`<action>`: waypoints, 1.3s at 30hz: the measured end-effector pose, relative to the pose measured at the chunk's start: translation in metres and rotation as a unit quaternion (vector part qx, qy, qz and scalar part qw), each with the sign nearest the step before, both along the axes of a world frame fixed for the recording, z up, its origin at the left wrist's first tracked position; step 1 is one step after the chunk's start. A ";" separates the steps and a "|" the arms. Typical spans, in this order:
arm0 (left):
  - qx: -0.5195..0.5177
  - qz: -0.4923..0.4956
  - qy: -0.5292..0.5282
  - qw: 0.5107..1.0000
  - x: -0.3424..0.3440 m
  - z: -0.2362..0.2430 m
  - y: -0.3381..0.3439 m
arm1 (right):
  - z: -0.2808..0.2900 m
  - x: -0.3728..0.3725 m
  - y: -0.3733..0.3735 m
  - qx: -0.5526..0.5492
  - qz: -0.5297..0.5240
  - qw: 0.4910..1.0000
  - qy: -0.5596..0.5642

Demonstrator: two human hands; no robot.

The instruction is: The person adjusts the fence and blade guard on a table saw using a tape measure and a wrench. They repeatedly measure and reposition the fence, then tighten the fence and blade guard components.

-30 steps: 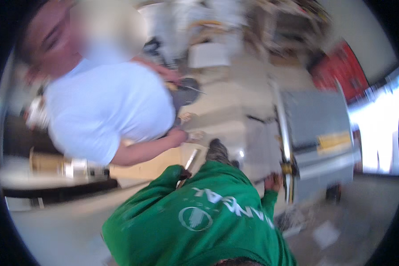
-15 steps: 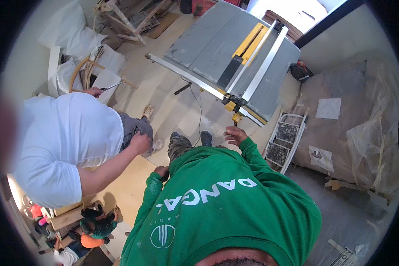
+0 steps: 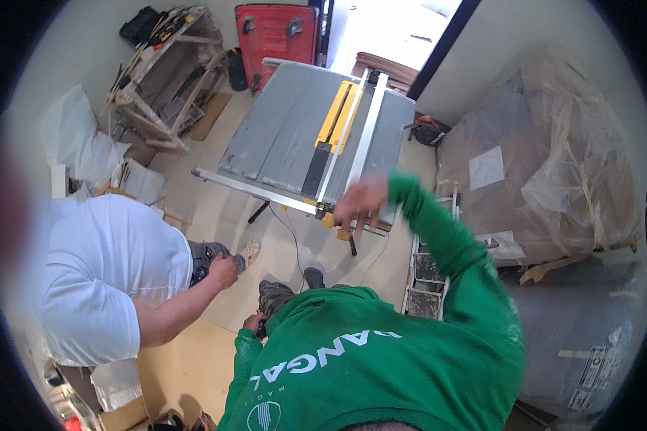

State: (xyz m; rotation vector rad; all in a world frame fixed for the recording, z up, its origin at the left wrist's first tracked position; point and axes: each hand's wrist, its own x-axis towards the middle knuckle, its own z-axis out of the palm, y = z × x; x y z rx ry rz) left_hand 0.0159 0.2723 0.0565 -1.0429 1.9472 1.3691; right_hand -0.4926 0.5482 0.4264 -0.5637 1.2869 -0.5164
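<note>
A table saw with a grey top (image 3: pixel 266 136), a yellow blade insert (image 3: pixel 336 118) and a silver rip fence (image 3: pixel 366 129) stands before me. My right hand (image 3: pixel 363 203), blurred by motion, is raised over the near end of the fence beside its yellow clamp (image 3: pixel 328 219). Its fingers hang loosely apart and show nothing held; whether they touch the saw I cannot tell. My left hand (image 3: pixel 252 323) is low beside my thigh, its fingers curled around something dark that I cannot make out.
A co-worker in a white shirt (image 3: pixel 115 280) stands close at my left. Plastic-wrapped bulky goods (image 3: pixel 474 122) and a folded step ladder (image 3: pixel 425 287) are on the right. A red wheeled platform (image 3: pixel 277 43) leans behind the saw, near a wooden stand (image 3: pixel 151 93). A cable (image 3: pixel 295 241) crosses the floor.
My right hand has risen from beside the yellow clamp to above the fence's near end. My left hand stays by my thigh. The view has shifted, bringing the red platform into sight.
</note>
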 end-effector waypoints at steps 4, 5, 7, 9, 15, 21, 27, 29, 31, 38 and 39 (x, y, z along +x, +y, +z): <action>-0.033 -0.096 0.025 0.995 0.007 -0.002 -0.006 | 0.192 -0.165 0.008 0.002 -0.015 0.780 0.626; -0.047 -0.127 0.046 0.990 0.007 -0.003 -0.006 | 0.232 -0.189 0.014 0.035 -0.038 0.645 0.762; -0.091 -0.166 0.089 0.978 0.012 -0.004 -0.001 | 0.288 -0.212 0.031 0.084 -0.146 0.368 0.914; -0.043 -0.036 0.074 0.996 0.019 -0.006 0.010 | 0.316 -0.212 0.041 0.036 -0.250 0.323 0.912; 0.108 0.323 -0.006 0.940 0.031 -0.020 0.040 | 0.140 -0.150 -0.004 -0.355 -0.367 0.205 0.835; -0.008 0.125 0.049 0.991 0.037 -0.023 0.029 | -0.103 -0.063 -0.041 0.001 -0.433 0.469 0.770; -0.090 -0.125 0.041 0.987 0.044 0.000 0.020 | -0.167 -0.038 -0.050 0.033 -0.492 0.562 0.664; -0.096 -0.112 0.035 0.988 0.040 0.004 0.021 | -0.168 -0.039 -0.048 0.005 -0.507 0.550 0.664; -0.057 -0.075 -0.039 0.995 0.034 0.004 0.022 | -0.169 -0.040 -0.046 -0.002 -0.510 0.556 0.657; -0.070 -0.039 -0.011 0.997 0.030 -0.014 0.021 | -0.173 -0.039 -0.043 -0.050 -0.510 0.552 0.658; -0.071 -0.062 -0.023 0.995 0.033 -0.018 0.020 | -0.173 -0.039 -0.043 -0.039 -0.511 0.559 0.652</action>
